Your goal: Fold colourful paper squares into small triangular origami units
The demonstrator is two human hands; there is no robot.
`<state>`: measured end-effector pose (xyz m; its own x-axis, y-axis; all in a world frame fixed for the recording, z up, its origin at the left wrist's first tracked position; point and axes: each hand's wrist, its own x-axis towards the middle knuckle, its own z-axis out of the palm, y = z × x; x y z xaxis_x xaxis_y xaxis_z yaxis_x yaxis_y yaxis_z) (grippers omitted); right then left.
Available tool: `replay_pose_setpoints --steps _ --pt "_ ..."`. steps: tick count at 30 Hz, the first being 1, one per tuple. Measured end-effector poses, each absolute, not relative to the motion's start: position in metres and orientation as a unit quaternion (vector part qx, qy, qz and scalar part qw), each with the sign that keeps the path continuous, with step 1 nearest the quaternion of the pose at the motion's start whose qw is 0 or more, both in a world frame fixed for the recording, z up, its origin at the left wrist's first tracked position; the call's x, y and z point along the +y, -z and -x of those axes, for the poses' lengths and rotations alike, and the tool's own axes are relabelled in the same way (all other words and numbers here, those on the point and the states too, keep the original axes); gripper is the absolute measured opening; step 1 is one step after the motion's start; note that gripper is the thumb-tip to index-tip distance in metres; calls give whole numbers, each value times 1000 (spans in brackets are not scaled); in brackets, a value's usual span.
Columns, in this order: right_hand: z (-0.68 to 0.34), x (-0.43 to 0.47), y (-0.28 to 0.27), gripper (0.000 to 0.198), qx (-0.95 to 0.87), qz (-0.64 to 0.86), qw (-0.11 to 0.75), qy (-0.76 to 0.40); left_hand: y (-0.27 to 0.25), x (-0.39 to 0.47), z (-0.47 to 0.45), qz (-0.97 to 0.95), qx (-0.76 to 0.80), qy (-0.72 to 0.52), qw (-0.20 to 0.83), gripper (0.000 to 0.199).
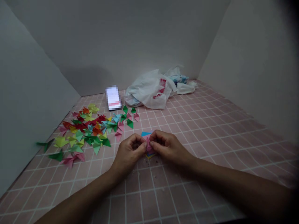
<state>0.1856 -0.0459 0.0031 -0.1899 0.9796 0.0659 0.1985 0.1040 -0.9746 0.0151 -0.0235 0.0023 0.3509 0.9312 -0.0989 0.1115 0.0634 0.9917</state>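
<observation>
Between my two hands is a small piece of folded pink paper, partly covered by the fingertips. My left hand pinches its left side with thumb and forefinger. From the right, my right hand pinches the same paper, its other fingers curled in. Beneath the hands lie stacked paper sheets; a blue corner and a yellow corner stick out. To the left spreads a pile of folded paper cranes in red, orange, yellow, green, light blue and pink.
A lit phone, its screen blurred, leans near the back wall. Right of it lies a crumpled white plastic bag with red print, with more plastic packaging behind. The pink checked cloth is bounded by grey walls on three sides.
</observation>
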Motion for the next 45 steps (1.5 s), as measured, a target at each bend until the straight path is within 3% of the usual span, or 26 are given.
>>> replay_pose_setpoints --steps 9,19,25,31,40,45 --pt "-184 -48 -8 9 -631 484 403 -453 -5 -24 -14 -577 412 -356 609 22" --pt "-183 -47 -2 10 -657 471 403 -429 -5 -25 -15 -614 452 -346 547 19" --pt "-182 -51 4 12 -739 464 405 -272 -1 -31 -19 -652 481 -355 467 12" --pt "-178 -56 7 15 -804 428 402 -98 -3 -36 -22 -639 482 -388 458 8" --pt "-179 -54 4 20 -810 377 440 -92 -7 -33 -24 -483 413 -458 621 16" --pt "-182 -53 5 21 -796 362 474 -107 -6 -31 -24 -453 394 -470 647 22"
